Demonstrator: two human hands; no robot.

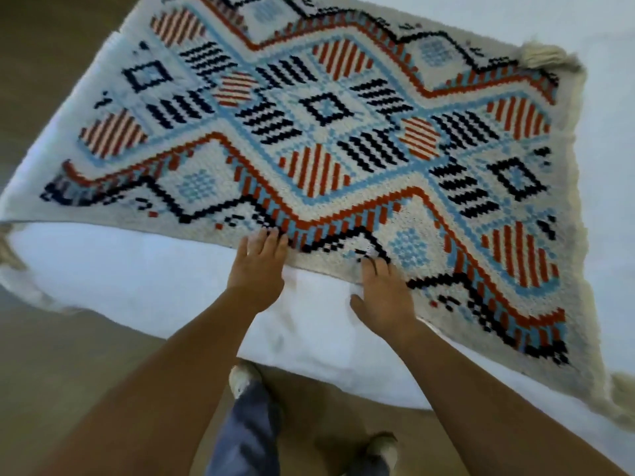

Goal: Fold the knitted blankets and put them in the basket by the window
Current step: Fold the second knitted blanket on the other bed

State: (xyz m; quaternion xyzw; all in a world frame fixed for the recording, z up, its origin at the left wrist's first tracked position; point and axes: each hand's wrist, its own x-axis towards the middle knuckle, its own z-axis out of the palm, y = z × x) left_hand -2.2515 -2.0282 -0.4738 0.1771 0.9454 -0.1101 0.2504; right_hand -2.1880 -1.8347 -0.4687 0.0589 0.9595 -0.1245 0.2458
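Observation:
A cream knitted blanket (319,132) with red, light-blue and black diamond patterns lies spread flat across a white bed. It has tassels at its corners, one at the far right (546,56) and one at the near right (622,396). My left hand (257,266) rests on the blanket's near edge, fingers spread and flat. My right hand (381,297) lies palm down on the same edge, a little to the right, its thumb on the sheet. Neither hand grips the fabric. No basket or window is in view.
The white bed sheet (137,273) shows bare in front of the blanket. Wooden floor (51,372) runs along the left and under my feet (242,376), which stand close to the bed's edge.

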